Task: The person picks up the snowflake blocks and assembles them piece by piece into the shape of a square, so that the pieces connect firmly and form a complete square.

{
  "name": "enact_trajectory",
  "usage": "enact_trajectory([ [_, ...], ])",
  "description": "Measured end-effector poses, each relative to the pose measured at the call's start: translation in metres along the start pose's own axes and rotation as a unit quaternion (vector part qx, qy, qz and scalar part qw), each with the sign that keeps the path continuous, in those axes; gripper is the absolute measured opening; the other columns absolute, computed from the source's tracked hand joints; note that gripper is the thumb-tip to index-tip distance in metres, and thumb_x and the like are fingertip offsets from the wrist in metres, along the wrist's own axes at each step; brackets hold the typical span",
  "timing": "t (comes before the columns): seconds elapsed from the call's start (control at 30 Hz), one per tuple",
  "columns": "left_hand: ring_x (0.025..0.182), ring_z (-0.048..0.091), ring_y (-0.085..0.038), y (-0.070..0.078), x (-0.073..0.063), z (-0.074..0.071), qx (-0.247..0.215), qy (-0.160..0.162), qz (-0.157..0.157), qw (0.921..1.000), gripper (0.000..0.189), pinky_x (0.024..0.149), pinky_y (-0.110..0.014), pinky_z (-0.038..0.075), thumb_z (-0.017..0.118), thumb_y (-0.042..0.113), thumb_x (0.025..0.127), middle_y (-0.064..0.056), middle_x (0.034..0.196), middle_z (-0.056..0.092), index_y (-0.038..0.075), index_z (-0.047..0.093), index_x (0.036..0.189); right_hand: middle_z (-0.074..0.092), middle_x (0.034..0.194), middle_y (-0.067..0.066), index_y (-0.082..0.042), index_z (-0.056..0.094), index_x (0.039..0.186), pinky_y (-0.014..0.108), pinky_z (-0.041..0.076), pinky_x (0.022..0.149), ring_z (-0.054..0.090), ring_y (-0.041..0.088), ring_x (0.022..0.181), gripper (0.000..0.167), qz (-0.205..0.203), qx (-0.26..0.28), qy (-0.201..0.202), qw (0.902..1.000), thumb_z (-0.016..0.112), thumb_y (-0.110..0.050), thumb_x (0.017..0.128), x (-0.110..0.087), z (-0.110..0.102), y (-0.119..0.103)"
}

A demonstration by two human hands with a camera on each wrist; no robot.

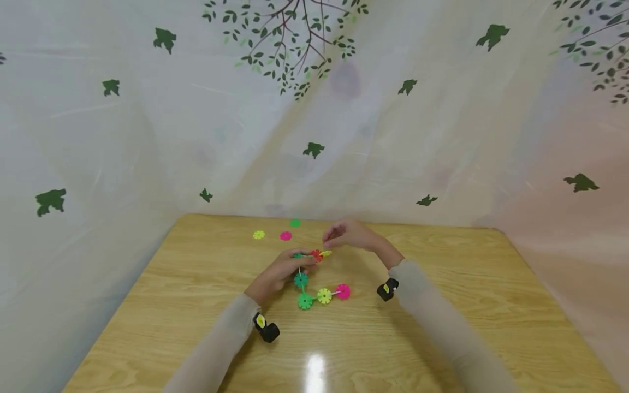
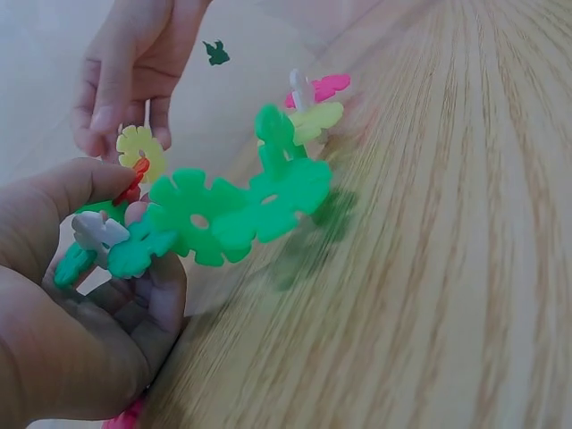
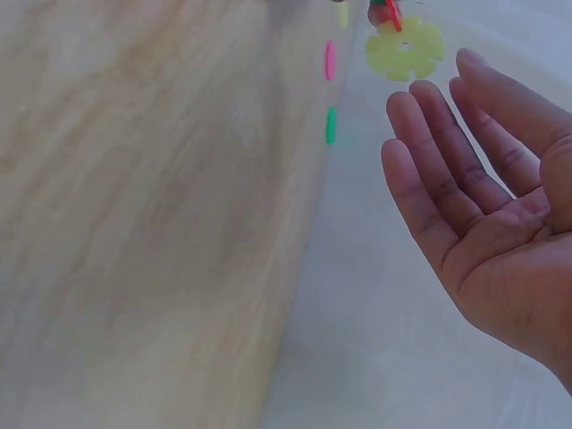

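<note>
A chain of flower-shaped interlocking discs hangs from my left hand (image 1: 282, 267), whose thumb and fingers pinch it near a red disc (image 1: 316, 255). At that end, a yellow disc (image 2: 141, 150) is slotted into the red one. From the hand the chain bends through green discs (image 1: 305, 301) and small white pieces to another yellow disc (image 1: 324, 296) and a pink disc (image 1: 343, 291). My right hand (image 1: 355, 234) is just beyond the slotted yellow disc, apart from it. In the right wrist view its fingers are loosely bent, with nothing held.
Loose discs lie near the table's far edge: yellow (image 1: 259, 234), pink (image 1: 286, 236) and green (image 1: 295, 223). The wooden table (image 1: 442, 262) meets a pale hanging cloth (image 1: 275, 174) printed with leaves and birds behind it.
</note>
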State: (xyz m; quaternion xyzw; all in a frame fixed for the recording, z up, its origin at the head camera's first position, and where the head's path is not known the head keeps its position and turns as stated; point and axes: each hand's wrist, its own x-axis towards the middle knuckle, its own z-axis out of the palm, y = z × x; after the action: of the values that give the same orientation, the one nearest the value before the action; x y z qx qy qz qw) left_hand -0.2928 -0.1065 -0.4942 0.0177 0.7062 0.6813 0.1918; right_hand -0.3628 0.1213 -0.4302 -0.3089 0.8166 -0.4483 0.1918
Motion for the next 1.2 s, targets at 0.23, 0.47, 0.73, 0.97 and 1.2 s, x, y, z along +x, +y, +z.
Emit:
enact_trajectory([
  [0.23, 0.076, 0.060, -0.009, -0.001, 0.000, -0.003, -0.004, -0.027, 0.003, 0.9996, 0.032, 0.066, -0.020, 0.049, 0.070, 0.015, 0.095, -0.001, 0.095, 0.076, 0.003, 0.066, 0.125, 0.076, 0.099, 0.016, 0.008, 0.068, 0.117, 0.052, 0.060, 0.083, 0.071, 0.039, 0.095, 0.026, -0.027, -0.068, -0.009, 0.9973, 0.070, -0.006, 0.095, 0.041, 0.003, -0.006],
  [0.47, 0.074, 0.061, -0.008, -0.004, 0.000, -0.004, 0.019, -0.046, 0.005, 0.9987, 0.033, 0.065, -0.020, 0.048, 0.071, 0.019, 0.095, -0.009, 0.101, 0.078, 0.002, 0.067, 0.123, 0.071, 0.118, 0.024, 0.009, 0.062, 0.131, 0.035, 0.060, 0.091, 0.070, 0.032, 0.105, 0.037, -0.056, -0.158, -0.022, 0.9856, 0.066, -0.005, 0.097, 0.076, 0.010, 0.005],
  [0.73, 0.077, 0.063, -0.010, -0.007, 0.000, 0.000, 0.013, -0.048, 0.007, 0.9987, 0.025, 0.069, -0.021, 0.051, 0.075, 0.017, 0.090, -0.008, 0.095, 0.078, 0.006, 0.072, 0.112, 0.059, 0.077, 0.002, 0.001, 0.054, 0.144, 0.020, 0.045, 0.064, 0.051, 0.010, 0.067, 0.047, -0.008, -0.214, -0.044, 0.9758, 0.064, -0.006, 0.099, 0.099, 0.020, 0.013],
  [0.97, 0.076, 0.064, -0.010, -0.007, 0.002, 0.001, 0.014, -0.052, 0.018, 0.9984, 0.023, 0.070, -0.022, 0.052, 0.075, 0.016, 0.090, -0.003, 0.090, 0.077, 0.006, 0.072, 0.110, 0.051, 0.076, 0.006, 0.002, 0.051, 0.146, 0.021, 0.036, 0.065, 0.037, 0.010, 0.065, 0.046, -0.019, -0.267, -0.061, 0.9617, 0.058, -0.006, 0.101, 0.111, 0.025, 0.016],
  [1.2, 0.075, 0.064, -0.009, -0.006, 0.005, -0.003, 0.025, -0.056, 0.030, 0.9976, 0.024, 0.069, -0.021, 0.052, 0.074, 0.016, 0.092, -0.001, 0.088, 0.076, 0.002, 0.072, 0.112, 0.064, 0.133, 0.020, 0.000, 0.051, 0.146, 0.035, 0.053, 0.099, 0.064, 0.022, 0.103, 0.046, -0.007, -0.284, -0.060, 0.9570, 0.059, -0.011, 0.103, 0.116, 0.025, 0.019],
])
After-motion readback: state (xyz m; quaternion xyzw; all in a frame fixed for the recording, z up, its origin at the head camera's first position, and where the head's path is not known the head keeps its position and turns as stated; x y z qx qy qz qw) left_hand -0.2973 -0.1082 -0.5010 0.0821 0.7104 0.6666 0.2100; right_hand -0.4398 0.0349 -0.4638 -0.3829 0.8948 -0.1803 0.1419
